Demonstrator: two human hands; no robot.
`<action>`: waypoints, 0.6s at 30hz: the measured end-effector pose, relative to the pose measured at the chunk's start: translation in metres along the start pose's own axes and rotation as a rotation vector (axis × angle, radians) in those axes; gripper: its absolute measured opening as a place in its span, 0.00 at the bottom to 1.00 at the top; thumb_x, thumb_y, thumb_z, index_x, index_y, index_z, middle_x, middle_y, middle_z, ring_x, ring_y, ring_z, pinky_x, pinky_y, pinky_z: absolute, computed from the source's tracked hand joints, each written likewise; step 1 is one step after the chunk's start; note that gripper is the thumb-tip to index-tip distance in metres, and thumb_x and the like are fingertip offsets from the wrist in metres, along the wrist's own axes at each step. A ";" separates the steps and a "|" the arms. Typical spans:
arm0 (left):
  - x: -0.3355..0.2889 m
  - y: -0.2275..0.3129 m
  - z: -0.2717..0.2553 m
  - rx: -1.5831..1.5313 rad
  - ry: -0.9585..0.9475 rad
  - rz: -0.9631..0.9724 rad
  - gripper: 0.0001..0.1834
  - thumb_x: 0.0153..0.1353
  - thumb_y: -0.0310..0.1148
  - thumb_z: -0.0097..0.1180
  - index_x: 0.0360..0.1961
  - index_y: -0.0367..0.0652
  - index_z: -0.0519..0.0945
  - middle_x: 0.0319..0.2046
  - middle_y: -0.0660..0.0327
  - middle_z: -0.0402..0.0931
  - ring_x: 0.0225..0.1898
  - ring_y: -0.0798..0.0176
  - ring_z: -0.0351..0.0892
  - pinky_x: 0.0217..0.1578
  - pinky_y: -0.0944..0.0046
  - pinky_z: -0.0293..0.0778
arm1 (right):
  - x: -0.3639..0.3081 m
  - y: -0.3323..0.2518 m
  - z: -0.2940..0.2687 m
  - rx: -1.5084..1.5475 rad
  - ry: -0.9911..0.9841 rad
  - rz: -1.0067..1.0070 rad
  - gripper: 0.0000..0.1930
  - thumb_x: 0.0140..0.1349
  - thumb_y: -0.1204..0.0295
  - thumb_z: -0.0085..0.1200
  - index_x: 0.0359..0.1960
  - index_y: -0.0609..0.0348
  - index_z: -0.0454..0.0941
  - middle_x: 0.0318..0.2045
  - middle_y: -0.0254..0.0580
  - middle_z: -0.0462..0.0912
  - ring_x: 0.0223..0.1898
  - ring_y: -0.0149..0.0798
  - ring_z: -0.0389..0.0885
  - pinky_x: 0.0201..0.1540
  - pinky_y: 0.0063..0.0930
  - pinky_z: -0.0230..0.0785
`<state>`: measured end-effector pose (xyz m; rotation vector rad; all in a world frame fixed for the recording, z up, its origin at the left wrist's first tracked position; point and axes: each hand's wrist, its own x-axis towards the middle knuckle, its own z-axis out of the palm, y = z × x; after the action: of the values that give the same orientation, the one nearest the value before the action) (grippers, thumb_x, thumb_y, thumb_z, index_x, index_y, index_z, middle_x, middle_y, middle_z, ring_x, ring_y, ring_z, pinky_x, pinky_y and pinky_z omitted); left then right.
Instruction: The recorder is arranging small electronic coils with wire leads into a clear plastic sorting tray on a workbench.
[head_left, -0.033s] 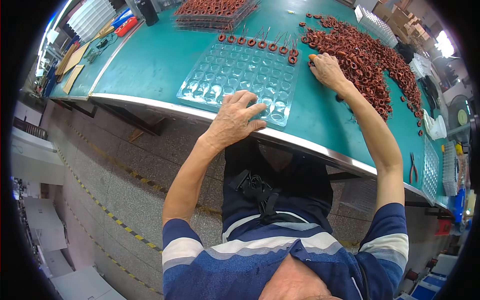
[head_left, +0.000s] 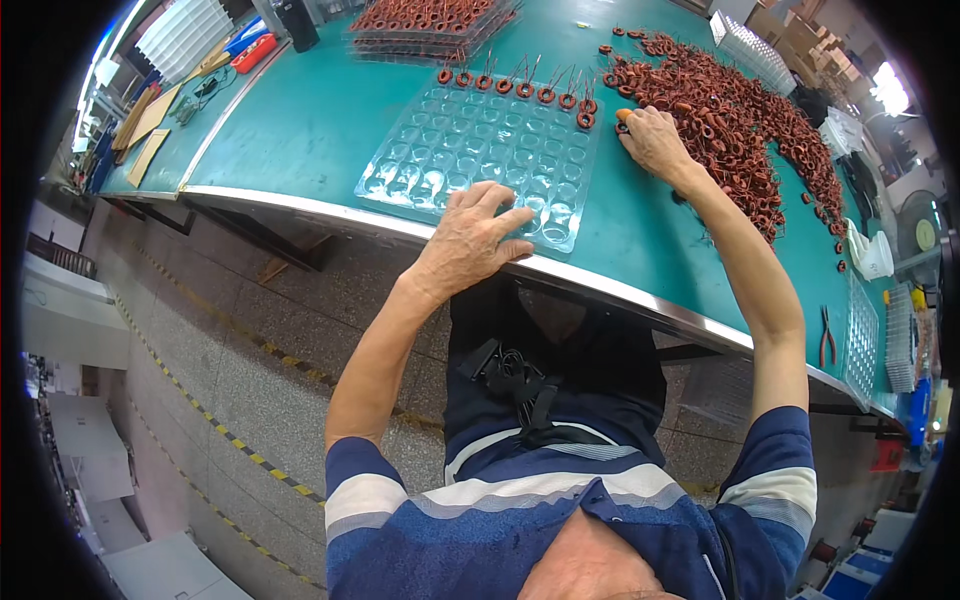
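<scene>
My left hand [head_left: 475, 235] rests on the near edge of a clear plastic tray [head_left: 575, 215], its fingers apart and holding nothing. The tray has rows of round pockets. Reddish-brown wire-wound ring coils [head_left: 524, 89] fill its far row, leads pointing away, and one more coil [head_left: 585, 120] sits below that row's right end. To the right of the tray, my right hand [head_left: 655, 145] is at the left edge of a big heap of loose coils [head_left: 740, 130]. An orange cover is on one fingertip. Its fingers are pinched on a ring coil [head_left: 622, 128], mostly hidden.
Stacked trays of coils [head_left: 430, 25] stand at the back of the green table [head_left: 280, 130]. Pliers [head_left: 827, 335] and another clear tray [head_left: 861, 340] lie at the right. A red bin [head_left: 252, 54] and a dark bottle [head_left: 294, 25] are far left. The metal table edge runs before me.
</scene>
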<state>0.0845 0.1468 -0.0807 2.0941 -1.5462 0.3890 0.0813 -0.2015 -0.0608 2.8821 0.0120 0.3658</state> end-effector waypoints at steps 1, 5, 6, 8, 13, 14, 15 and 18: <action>-0.003 0.002 0.003 -0.019 0.059 -0.013 0.16 0.54 0.42 0.64 0.41 0.46 0.80 0.44 0.57 0.73 0.50 0.54 0.69 0.50 0.54 0.65 | -0.002 -0.001 -0.001 0.002 0.003 -0.001 0.19 0.59 0.65 0.54 0.51 0.60 0.75 0.37 0.49 0.82 0.45 0.48 0.76 0.45 0.49 0.68; 0.002 0.013 0.015 0.028 0.178 -0.087 0.10 0.55 0.39 0.63 0.33 0.45 0.82 0.40 0.58 0.74 0.46 0.54 0.70 0.46 0.56 0.69 | -0.008 0.004 -0.007 0.348 0.351 0.006 0.14 0.58 0.68 0.57 0.42 0.63 0.79 0.34 0.47 0.81 0.39 0.47 0.78 0.44 0.42 0.69; 0.003 0.016 0.016 0.060 0.161 -0.148 0.09 0.56 0.37 0.63 0.34 0.44 0.82 0.41 0.58 0.73 0.45 0.53 0.70 0.47 0.56 0.69 | -0.011 0.003 -0.007 0.350 0.351 0.006 0.14 0.58 0.68 0.57 0.42 0.63 0.79 0.34 0.47 0.81 0.39 0.47 0.78 0.44 0.42 0.69; 0.001 0.021 0.016 0.042 0.165 -0.148 0.11 0.54 0.38 0.64 0.34 0.44 0.82 0.42 0.58 0.74 0.46 0.53 0.70 0.48 0.55 0.68 | -0.020 0.002 -0.006 0.480 0.353 0.183 0.15 0.59 0.68 0.57 0.44 0.65 0.78 0.33 0.48 0.82 0.38 0.47 0.79 0.44 0.40 0.70; -0.003 0.017 0.006 -0.116 0.117 -0.115 0.18 0.49 0.47 0.67 0.34 0.45 0.83 0.45 0.54 0.73 0.50 0.51 0.68 0.51 0.52 0.65 | -0.029 -0.001 -0.026 0.904 0.547 0.377 0.18 0.64 0.71 0.56 0.52 0.68 0.73 0.36 0.41 0.84 0.34 0.29 0.81 0.36 0.22 0.73; 0.000 0.018 0.007 -0.094 0.100 -0.110 0.19 0.49 0.45 0.68 0.36 0.44 0.83 0.45 0.54 0.73 0.52 0.50 0.68 0.53 0.52 0.65 | -0.029 0.008 -0.022 0.991 0.650 0.384 0.18 0.64 0.70 0.56 0.53 0.68 0.72 0.36 0.39 0.84 0.34 0.29 0.81 0.38 0.21 0.74; 0.001 0.019 0.007 -0.089 0.097 -0.110 0.19 0.49 0.45 0.68 0.36 0.44 0.83 0.45 0.54 0.73 0.52 0.50 0.68 0.53 0.52 0.65 | -0.028 0.012 -0.028 1.011 0.688 0.396 0.20 0.64 0.70 0.56 0.54 0.70 0.70 0.36 0.41 0.84 0.35 0.29 0.81 0.39 0.21 0.74; 0.005 0.030 0.008 0.037 0.086 -0.122 0.23 0.48 0.40 0.69 0.45 0.43 0.79 0.48 0.52 0.71 0.53 0.48 0.68 0.54 0.52 0.64 | -0.037 0.005 -0.039 1.385 0.601 0.424 0.23 0.65 0.70 0.55 0.56 0.72 0.66 0.38 0.44 0.84 0.35 0.28 0.81 0.37 0.19 0.74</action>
<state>0.0575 0.1315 -0.0781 2.1583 -1.3640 0.4607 0.0354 -0.1984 -0.0321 3.8354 -0.3914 1.9493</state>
